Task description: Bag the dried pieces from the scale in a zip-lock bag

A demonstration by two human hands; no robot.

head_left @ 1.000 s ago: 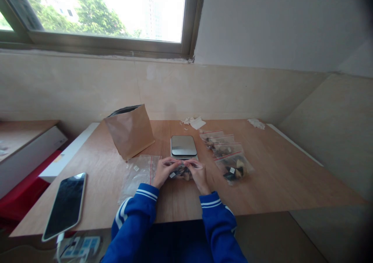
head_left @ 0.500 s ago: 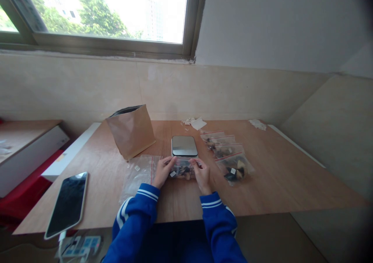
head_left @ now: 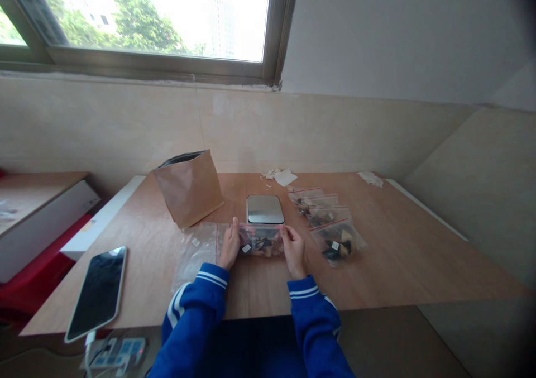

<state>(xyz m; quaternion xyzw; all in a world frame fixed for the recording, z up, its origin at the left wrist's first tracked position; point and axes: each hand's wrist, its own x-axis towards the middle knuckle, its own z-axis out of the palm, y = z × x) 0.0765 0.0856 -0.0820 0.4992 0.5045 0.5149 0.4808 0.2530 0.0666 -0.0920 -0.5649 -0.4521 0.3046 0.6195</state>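
Note:
Between my two hands is a clear zip bag [head_left: 263,246] with dark and tan pieces inside and a small white label. My left hand [head_left: 230,246] grips its left end, thumb up. At the bag's upper right corner, my right hand [head_left: 293,248] pinches the edge. Just beyond the bag lies a small scale [head_left: 265,209] with a shiny metal plate. Flat clear zip bags [head_left: 200,249] with a red seal line lie beside my left hand. To the right of my right hand, several filled zip bags [head_left: 337,245] overlap in a row.
A brown paper bag [head_left: 190,191] stands open at the back left. A phone [head_left: 98,291] on a white cable lies at the table's left edge, above a power strip [head_left: 119,353]. Scraps of white paper [head_left: 285,177] lie near the wall.
My hands have moved apart along the zip bag to its two ends, and more of its top edge shows. The other things have stayed in place.

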